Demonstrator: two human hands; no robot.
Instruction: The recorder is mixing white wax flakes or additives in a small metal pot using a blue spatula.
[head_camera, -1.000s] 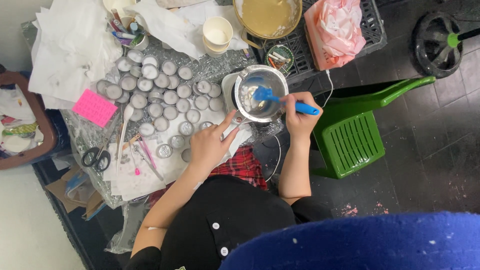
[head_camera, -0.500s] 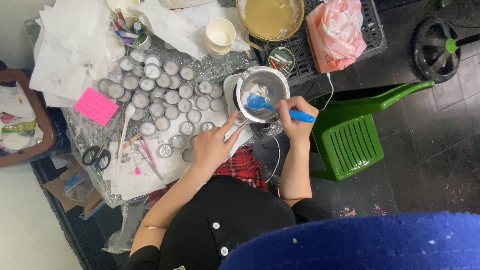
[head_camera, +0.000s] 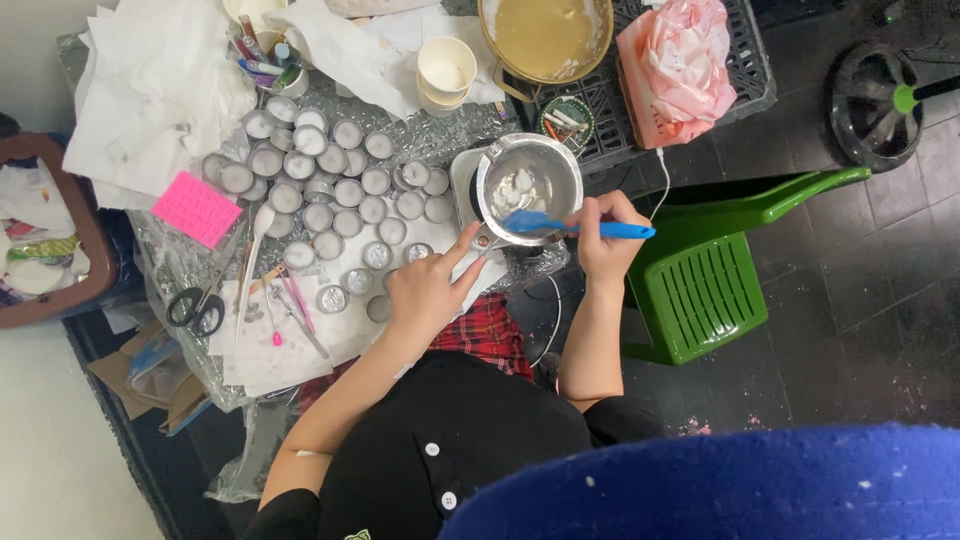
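A small metal pot (head_camera: 525, 175) with white lumps inside stands on a white base at the table's right end. My left hand (head_camera: 428, 292) rests on the table, thumb and forefinger at the pot's short handle (head_camera: 484, 240). My right hand (head_camera: 606, 238) is shut on a blue spatula (head_camera: 580, 228). The spatula's blade lies over the pot's near rim, and its handle end pokes out to the right of my fist.
Several small round metal cups (head_camera: 335, 195) fill the foil-covered table. A pink note (head_camera: 197, 208), scissors (head_camera: 193, 308), a paper cup (head_camera: 446, 68), a big bowl of tan liquid (head_camera: 545, 35), a pink bag (head_camera: 675, 65) on a black crate and a green chair (head_camera: 700, 290) surround it.
The spatula blade has swept from the pot's left side down to its near rim. My left hand has stayed at the handle.
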